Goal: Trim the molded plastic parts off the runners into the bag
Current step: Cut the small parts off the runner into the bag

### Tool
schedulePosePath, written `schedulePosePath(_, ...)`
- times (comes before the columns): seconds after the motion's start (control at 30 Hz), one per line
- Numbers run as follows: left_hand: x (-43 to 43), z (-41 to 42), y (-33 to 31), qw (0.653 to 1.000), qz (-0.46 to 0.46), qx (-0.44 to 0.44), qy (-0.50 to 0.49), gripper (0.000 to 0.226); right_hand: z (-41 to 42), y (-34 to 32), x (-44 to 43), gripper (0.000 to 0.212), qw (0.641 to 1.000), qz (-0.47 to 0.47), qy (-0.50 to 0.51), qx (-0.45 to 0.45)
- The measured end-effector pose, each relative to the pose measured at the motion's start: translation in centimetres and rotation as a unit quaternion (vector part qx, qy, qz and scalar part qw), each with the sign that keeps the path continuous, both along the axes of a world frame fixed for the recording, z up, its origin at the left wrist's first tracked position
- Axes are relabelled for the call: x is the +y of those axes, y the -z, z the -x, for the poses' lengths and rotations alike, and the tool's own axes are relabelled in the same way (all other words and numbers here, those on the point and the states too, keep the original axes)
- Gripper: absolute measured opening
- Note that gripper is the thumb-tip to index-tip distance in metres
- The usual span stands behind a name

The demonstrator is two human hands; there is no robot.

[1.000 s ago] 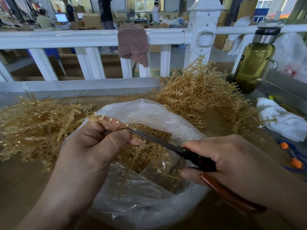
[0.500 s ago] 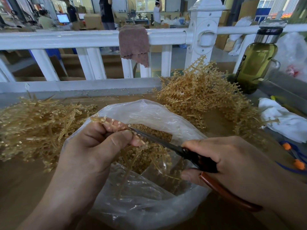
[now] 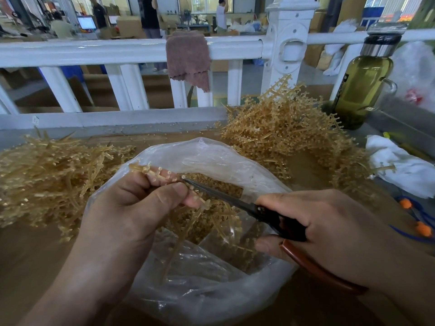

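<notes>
— What's behind the bench?
— A white-painted metal railing (image 3: pixel 117 51), a brownish-pink cloth (image 3: pixel 188 57) draped over it.
— Further back?
— Stacked cardboard boxes (image 3: pixel 128 25), a lit blue monitor (image 3: pixel 87 22), bright windows (image 3: pixel 207 1).

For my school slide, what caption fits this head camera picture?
Left hand holds a runner over the bag while right hand snips with scissors.

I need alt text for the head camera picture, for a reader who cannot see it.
Over an open clear plastic bag, a left hand holds a tan plastic runner while the right hand points scissors at it. Tan runner heaps lie on both sides, with a white railing behind.
</notes>
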State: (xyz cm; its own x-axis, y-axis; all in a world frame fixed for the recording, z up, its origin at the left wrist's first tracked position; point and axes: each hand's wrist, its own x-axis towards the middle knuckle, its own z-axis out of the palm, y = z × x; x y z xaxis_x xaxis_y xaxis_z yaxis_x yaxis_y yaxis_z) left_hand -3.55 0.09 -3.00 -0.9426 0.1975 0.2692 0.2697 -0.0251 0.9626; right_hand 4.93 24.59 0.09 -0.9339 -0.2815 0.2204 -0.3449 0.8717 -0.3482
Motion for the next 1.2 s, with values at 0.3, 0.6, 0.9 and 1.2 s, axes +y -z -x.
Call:
schedulePosePath(0.3, 0.0, 0.0, -0.1, 1.000, 0.013, 0.000, -0.010, 0.030, -0.1, 0.0, -0.1, 0.040, 1.000, -0.009, 0.008, 0.004)
schedulePosePath(0.6, 0.4, -0.4, -0.4, 0.999, 0.030, 0.010, -0.010, 0.029, 0.0, 0.0, 0.1, 0.037, 1.000, -0.013, 0.003, -0.001)
schedulePosePath(0.9, 0.5, -0.7, -0.5, 0.999, 0.033, 0.006, -0.017, 0.030, -0.2, -0.3, 0.0, 0.032, 1.000, -0.031, 0.002, -0.001)
schedulePosePath(1.2, 0.6, -1.1, -0.9, 0.999, 0.038, 0.012, -0.018, 0.032, -0.4, -0.9, -0.3, 0.019, 1.000, -0.026, 0.002, -0.014)
